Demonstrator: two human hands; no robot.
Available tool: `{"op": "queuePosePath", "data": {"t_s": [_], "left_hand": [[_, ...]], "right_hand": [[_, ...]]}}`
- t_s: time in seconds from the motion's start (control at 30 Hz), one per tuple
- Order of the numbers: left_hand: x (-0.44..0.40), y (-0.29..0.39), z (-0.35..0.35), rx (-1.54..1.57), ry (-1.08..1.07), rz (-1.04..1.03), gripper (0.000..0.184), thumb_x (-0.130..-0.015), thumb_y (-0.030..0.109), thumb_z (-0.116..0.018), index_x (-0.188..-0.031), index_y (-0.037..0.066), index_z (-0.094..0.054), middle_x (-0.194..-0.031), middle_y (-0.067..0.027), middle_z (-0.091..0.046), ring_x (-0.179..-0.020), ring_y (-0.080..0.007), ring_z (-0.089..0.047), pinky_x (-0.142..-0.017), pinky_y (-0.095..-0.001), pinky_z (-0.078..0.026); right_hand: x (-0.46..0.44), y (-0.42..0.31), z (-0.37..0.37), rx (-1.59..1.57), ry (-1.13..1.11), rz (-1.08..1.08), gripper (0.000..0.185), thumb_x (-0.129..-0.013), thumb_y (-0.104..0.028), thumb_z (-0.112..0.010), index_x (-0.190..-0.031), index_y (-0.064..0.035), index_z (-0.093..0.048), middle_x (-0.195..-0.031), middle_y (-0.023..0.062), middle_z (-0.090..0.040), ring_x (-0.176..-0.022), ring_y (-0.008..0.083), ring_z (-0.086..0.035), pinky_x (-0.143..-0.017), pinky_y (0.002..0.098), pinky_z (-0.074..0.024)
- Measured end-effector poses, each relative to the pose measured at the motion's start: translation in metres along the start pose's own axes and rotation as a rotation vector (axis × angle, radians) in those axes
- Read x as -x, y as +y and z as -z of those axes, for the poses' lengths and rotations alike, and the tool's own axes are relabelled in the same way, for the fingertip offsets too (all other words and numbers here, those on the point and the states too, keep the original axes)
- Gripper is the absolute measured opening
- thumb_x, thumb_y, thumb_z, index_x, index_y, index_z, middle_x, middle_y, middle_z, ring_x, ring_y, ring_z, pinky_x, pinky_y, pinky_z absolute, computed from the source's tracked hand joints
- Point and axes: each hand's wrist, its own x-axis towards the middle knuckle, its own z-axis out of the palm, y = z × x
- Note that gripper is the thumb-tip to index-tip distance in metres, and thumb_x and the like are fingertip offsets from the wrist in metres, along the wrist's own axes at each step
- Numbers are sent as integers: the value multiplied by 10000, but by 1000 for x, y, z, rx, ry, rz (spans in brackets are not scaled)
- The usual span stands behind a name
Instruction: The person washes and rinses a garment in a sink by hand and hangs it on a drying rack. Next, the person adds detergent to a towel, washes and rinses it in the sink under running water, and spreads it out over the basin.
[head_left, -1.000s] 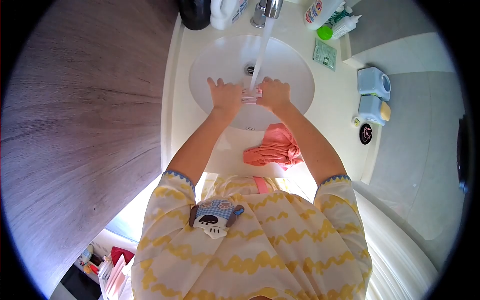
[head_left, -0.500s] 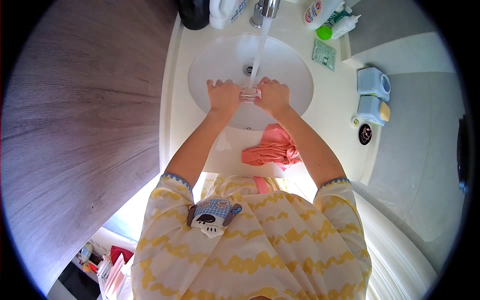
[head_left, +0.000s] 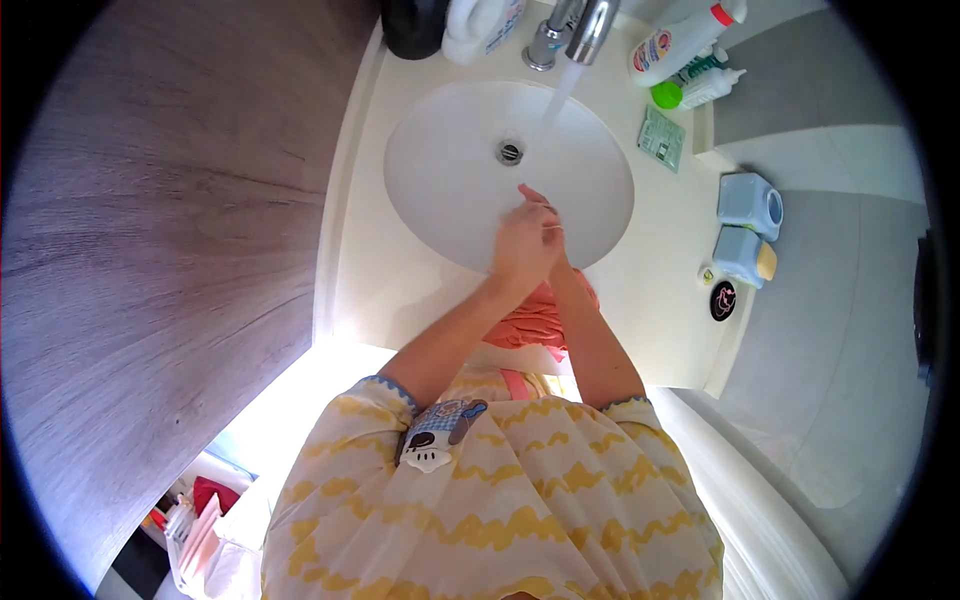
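Note:
My left hand and my right hand are together over the front part of the white sink. The left one's fingers are bent round the right hand, and they overlap, slightly blurred. A finger or two of the right hand point forward; the rest are hidden. A thin pale strand shows between the hands, too small to name. Water runs from the faucet behind them, away from my hands. Under my forearms a coral cloth lies crumpled on the counter's front.
Bottles, including a white one with a red cap, stand behind the sink. A green packet lies at its right. Two blue containers and a round black item are on the right side. A wood-grain panel is at left.
My hands have left the water stream, moved toward me and come together. The small clear object between them earlier no longer shows. The view has shifted, and the cloth is now partly covered by my forearms.

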Motion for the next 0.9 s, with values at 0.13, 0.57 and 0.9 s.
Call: {"op": "queuePosePath", "data": {"t_s": [0.13,0.57,0.9], "left_hand": [[22,3,7,174,118,176,402,-764,197,-648,-1113,56,-506,-1105,-126,-555,-999,-279,-538,-847,-386,-420],[-11,-72,-11,1566,232,1006,496,-948,333,-429,-1337,34,-356,-1277,-160,-452,-1202,-279,-425,-1026,-384,-333],[1,-76,-12,165,125,523,399,-950,238,-389,-1295,43,-429,-1340,-156,-400,-1279,-282,-325,-1067,-353,-241]], "right_hand": [[-10,27,9,33,154,6,437,-830,-173,-598,-1224,-68,-442,-1195,96,-525,-1132,206,-482,-926,320,-395],[-14,-46,1,-1132,531,-394,436,-956,-398,-336,-1144,-33,-481,-1238,131,-504,-1224,324,-410,-1052,459,-291],[-36,25,-6,-1182,283,-443,411,-952,-368,-372,-1256,-94,-416,-1306,73,-453,-1156,228,-461,-992,398,-372]]}}
